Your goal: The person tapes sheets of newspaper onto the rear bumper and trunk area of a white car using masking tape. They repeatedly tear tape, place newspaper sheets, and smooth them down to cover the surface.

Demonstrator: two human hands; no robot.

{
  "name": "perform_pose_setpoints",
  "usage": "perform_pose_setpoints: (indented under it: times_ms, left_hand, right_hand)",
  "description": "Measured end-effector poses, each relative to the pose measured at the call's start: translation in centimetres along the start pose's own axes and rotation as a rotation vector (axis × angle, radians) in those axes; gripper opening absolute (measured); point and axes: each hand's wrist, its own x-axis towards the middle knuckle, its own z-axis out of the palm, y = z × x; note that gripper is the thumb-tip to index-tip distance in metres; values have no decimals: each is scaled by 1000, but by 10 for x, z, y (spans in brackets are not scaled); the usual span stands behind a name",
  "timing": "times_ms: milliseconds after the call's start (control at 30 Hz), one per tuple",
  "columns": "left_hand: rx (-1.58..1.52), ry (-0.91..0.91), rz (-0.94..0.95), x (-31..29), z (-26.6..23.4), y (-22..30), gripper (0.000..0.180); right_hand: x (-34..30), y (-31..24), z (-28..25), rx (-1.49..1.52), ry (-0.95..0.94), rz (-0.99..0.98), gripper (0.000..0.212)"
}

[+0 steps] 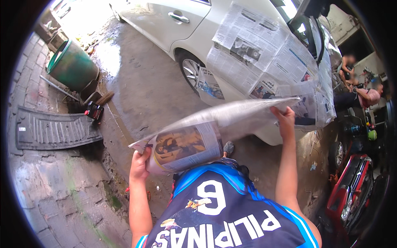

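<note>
A wide newspaper sheet (188,144) is stretched between my two hands in front of my chest, with a brown picture on the part that hangs down. My left hand (140,163) is closed on its left end, thumb on top. At the sheet's right end, my right hand (285,120) pinches the edge. Ahead stands a white car (159,22), its rear side and back covered with newspaper sheets (285,58). One printed piece (210,83) hangs beside the rear wheel (191,72). The sheet in my hands overlaps my view of the car's lower rear corner.
A green bin (76,66) stands at far left, near a broom (105,98), a black bottle (95,111) and a black ribbed mat (56,128). Two people (357,89) sit at far right. Below them lie a loose wheel (337,153) and a red car part (347,190).
</note>
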Motion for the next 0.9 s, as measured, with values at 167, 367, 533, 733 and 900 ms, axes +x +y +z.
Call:
perform_pose_setpoints:
  times_ms: [167,367,533,733,900]
  left_hand:
    - [230,28,55,-14,-20,-3,31]
    - [81,164,84,-9,-56,-33,32]
    - [105,256,177,29,-49,11,36]
    - [114,144,543,142,78,167,48]
    - [78,-224,687,279,254,296,49]
  right_hand:
    - [-20,-68,-37,-130,39,20,40]
    - [-26,-126,-92,-291,280,-100,31]
    - [-55,-148,-136,-364,297,18,30]
    - [-74,-165,-148,-338,335,-6,20]
    - [-65,-161,-131,-407,349,73,15]
